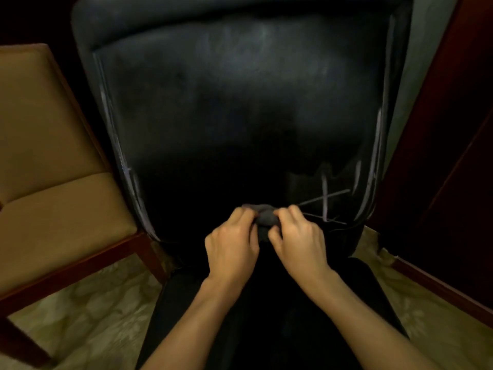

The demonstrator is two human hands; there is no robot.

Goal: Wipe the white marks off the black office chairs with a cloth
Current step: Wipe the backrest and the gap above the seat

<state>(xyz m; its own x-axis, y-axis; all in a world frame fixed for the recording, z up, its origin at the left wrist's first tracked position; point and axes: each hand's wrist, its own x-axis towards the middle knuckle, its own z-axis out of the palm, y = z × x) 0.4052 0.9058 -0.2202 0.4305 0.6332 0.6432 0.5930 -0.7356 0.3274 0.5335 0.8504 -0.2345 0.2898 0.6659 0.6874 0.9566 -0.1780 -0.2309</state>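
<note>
Both grips are closed on one dark grey cloth, bunched up small between them. Left hand has fingers curled over the cloth's left side, thumb tucked toward the middle. Right hand pinches the right side, fingers bent, knuckles up. Hands nearly touch each other, cloth wadded in the gap and sticking out a bit above the fingers. Cloth sits low against the chair back, near its bottom edge.

Left to right: tan chair with padded cushions and dark red-brown wood frame, just beside the black one. Patterned pale carpet below it. Black chair fills the centre, seen from the back, glossy, blurred. Faint white smears near the top middle. White streaks run down its left edge along the seam. Lower right of the back has white marks: an upright stroke crossed by a slanted one, a thinner line below, just right of the right hand, and another short stroke further right. More white streaks along the right edge. Dark wood panel at far right, with baseboard meeting the carpet.

Forearms bare, coming up from bottom; dark clothing under them, detail too dark to tell.
</note>
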